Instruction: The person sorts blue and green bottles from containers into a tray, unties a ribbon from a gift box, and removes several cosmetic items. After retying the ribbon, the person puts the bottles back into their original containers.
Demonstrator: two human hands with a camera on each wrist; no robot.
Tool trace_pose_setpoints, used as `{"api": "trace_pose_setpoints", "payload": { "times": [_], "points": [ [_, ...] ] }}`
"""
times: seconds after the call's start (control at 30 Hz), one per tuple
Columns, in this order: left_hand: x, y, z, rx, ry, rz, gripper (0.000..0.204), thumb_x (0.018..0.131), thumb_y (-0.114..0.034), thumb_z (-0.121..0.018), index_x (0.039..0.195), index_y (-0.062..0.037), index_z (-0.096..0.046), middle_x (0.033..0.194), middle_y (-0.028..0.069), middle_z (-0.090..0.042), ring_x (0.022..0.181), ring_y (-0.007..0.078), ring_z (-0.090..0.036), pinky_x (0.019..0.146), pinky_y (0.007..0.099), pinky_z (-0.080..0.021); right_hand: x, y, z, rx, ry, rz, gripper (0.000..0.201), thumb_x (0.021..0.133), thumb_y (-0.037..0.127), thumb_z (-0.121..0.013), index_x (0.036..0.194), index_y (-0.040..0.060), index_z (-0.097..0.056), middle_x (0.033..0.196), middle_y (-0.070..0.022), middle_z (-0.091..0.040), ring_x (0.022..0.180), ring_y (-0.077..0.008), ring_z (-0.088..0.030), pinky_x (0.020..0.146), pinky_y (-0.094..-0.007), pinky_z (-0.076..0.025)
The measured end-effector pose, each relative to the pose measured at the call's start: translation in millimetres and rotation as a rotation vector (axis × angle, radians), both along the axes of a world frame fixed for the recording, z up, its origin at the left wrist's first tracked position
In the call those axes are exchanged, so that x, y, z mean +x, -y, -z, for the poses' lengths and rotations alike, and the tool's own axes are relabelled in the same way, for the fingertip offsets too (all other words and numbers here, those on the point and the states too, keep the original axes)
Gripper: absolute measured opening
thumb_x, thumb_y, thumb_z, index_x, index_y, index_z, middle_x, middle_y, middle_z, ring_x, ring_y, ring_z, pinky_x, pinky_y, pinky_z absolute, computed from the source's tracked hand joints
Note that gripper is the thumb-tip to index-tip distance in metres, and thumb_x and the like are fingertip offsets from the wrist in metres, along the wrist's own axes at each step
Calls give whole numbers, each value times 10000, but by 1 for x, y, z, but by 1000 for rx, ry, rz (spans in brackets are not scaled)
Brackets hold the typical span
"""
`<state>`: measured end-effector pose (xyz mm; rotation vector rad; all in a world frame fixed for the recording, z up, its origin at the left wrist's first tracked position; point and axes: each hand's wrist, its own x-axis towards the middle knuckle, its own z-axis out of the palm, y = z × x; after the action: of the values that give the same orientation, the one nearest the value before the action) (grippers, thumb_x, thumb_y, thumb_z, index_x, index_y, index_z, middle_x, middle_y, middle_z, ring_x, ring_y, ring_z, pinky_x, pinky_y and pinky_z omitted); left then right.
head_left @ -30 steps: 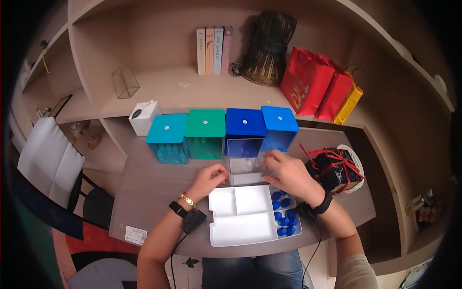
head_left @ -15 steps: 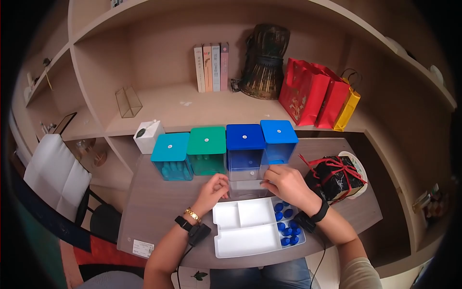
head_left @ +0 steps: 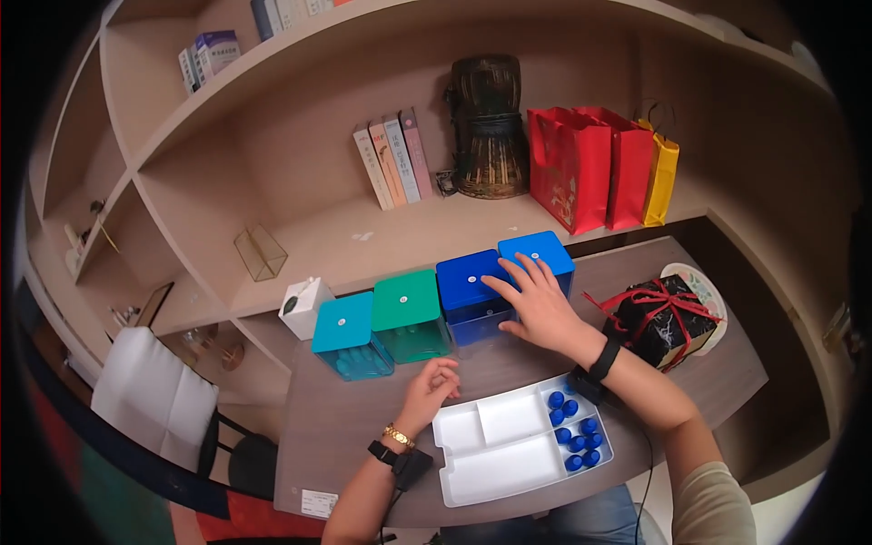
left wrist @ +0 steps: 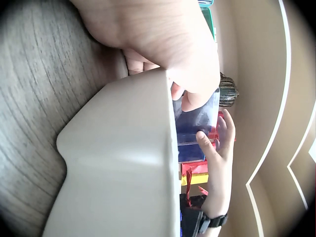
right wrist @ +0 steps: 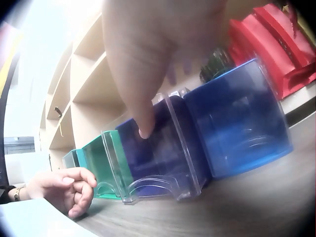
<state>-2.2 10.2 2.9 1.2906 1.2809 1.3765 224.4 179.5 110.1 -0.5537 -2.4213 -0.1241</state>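
Note:
My right hand (head_left: pixel 548 313) is spread over the dark blue box (head_left: pixel 459 292) and the bright blue box (head_left: pixel 522 243), its thumb by the front of the dark blue one. A clear drawer (right wrist: pixel 163 185) juts slightly from that box in the right wrist view. My left hand (head_left: pixel 429 392) hangs loosely curled and holds nothing, between the boxes and the white divided tray (head_left: pixel 504 463). Several blue-capped items (head_left: pixel 578 442) stand in the tray's right compartments. Left of the dark blue box are a green box (head_left: pixel 405 298) and a teal box (head_left: pixel 342 320) with things inside.
A black parcel with red ribbon (head_left: pixel 663 322) lies on a plate at the table's right. A white cube (head_left: pixel 306 304) stands behind the teal box. The shelf behind bears books (head_left: pixel 391 162), a drum-like object (head_left: pixel 488 127), red bags (head_left: pixel 572 173) and a yellow bag (head_left: pixel 660 182).
The clear drawer has slid back toward the dark blue box. My right hand has left the drawer's side, risen over the boxes and spread its fingers. The head view has turned.

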Motion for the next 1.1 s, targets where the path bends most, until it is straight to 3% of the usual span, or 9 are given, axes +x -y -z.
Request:
{"api": "trace_pose_setpoints", "payload": {
  "times": [0.17, 0.27, 0.4, 0.5, 0.6, 0.7, 0.8, 0.83, 1.1],
  "points": [
    [1, 2, -2, 106, 7, -171, 226, 968, 8, -617, 1192, -22, -596, 976, 26, -636, 825, 103, -656, 716, 245, -537, -11, -30, 21, 0, -16, 56, 697, 803, 283, -824, 1446, 271, -555, 1469, -97, -536, 1399, -352, -431, 1184, -598, -249],
    [-6, -1, 6, 280, -167, -519, 178, 959, -3, -613, 1135, -31, -612, 973, 25, -641, 866, 108, -631, 759, 252, -520, -15, -33, 24, -22, -67, 88, 644, 807, 276, -818, 1410, 264, -593, 1440, -78, -565, 1377, -324, -455, 1177, -563, -271],
    [-2, 3, -3, 295, -98, -694, 233, 934, 27, -604, 1155, -46, -602, 1095, 29, -608, 1042, 119, -579, 910, 259, -459, -16, -36, 29, -28, -146, 78, 629, 787, 265, -829, 1381, 259, -621, 1416, -70, -586, 1349, -315, -477, 1167, -537, -292],
    [-3, 5, -2, 218, -87, -669, 303, 926, 60, -598, 1215, -21, -558, 1162, 70, -582, 1129, 154, -577, 965, 289, -493, -15, -40, 28, -62, -170, 61, 641, 773, 231, -837, 1378, 246, -626, 1419, -64, -588, 1345, -312, -482, 1168, -520, -300],
    [-7, 4, 6, 99, 80, -570, 284, 938, 48, -593, 1211, -20, -555, 1201, 95, -593, 1181, 187, -586, 993, 298, -501, -14, -41, 29, -89, -161, 62, 644, 770, 204, -834, 1380, 239, -628, 1438, -64, -581, 1355, -316, -477, 1171, -520, -299],
    [-7, 8, -2, 83, 461, -531, 212, 936, 26, -608, 1144, 23, -567, 1215, 141, -612, 1226, 272, -595, 1126, 371, -467, -11, -42, 26, -145, -106, 51, 673, 763, 245, -836, 1400, 221, -618, 1468, -87, -560, 1395, -322, -445, 1198, -524, -266],
    [-17, 11, -13, 12, 725, -446, 225, 945, 6, -602, 1153, 55, -534, 1260, 206, -591, 1260, 360, -587, 1148, 420, -482, -8, -39, 21, -203, -34, 53, 715, 772, 295, -834, 1436, 196, -586, 1514, -115, -512, 1446, -332, -397, 1223, -539, -228],
    [-17, 13, -20, -21, 857, -467, 221, 954, -22, -583, 1128, 100, -522, 1306, 307, -549, 1303, 455, -545, 1191, 468, -442, -7, -37, 21, -215, -12, 59, 722, 776, 298, -833, 1443, 188, -578, 1523, -119, -502, 1452, -338, -390, 1225, -542, -226],
    [-14, 13, -22, -6, 1037, -294, 348, 952, -105, -567, 1202, 119, -474, 1468, 401, -392, 1403, 500, -426, 1205, 497, -406, 9, -9, -11, -278, 115, 61, 645, 823, 303, -804, 1402, 105, -599, 1495, -191, -507, 1429, -363, -416, 1177, -502, -317]
  ]
}}
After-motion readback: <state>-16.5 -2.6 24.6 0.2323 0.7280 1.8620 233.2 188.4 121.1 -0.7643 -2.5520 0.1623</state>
